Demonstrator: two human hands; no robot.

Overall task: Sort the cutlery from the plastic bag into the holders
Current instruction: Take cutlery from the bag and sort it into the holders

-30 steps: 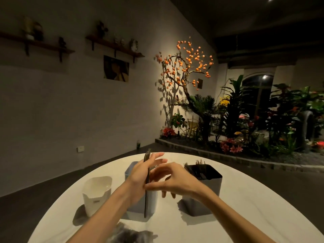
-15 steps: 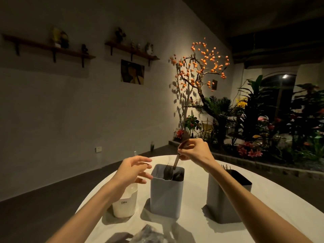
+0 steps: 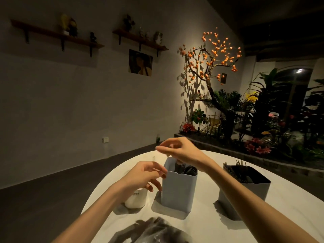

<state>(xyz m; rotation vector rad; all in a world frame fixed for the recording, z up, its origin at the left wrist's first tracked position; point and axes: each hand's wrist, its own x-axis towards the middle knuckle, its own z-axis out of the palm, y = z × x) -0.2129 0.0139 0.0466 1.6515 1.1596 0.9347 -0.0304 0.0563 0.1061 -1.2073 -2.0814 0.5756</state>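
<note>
- Right hand (image 3: pixel 182 151) hovered just above the middle holder (image 3: pixel 178 188), fingers loosely curled, pinching nothing visible; grip looked empty.
- Left hand (image 3: pixel 143 176) hung beside that holder's left wall, fingers relaxed and spread, tips near or touching the wall; contact too blurred to settle.
- Forks (image 3: pixel 185 170) stood dark inside the middle holder, tines up, some leaning against the far wall.
- More cutlery (image 3: pixel 240 171) packed the dark right holder (image 3: pixel 245 193), well apart on the white surface (image 3: pixel 201 228).
- Small white holder (image 3: pixel 135 199) sat half hidden behind the left wrist; contents not visible.
- Plastic bag (image 3: pixel 157 232) lay at the near edge, crumpled and clear, with dark pieces still inside; blurred, count impossible.
- Judged stiff, light and smooth: remaining pieces likely slippery against the film, prone to snagging tines on the bag.
- Best taken by the handle mid-length, pinched between thumb and two fingers, with the bag mouth held open by the other hand.
</note>
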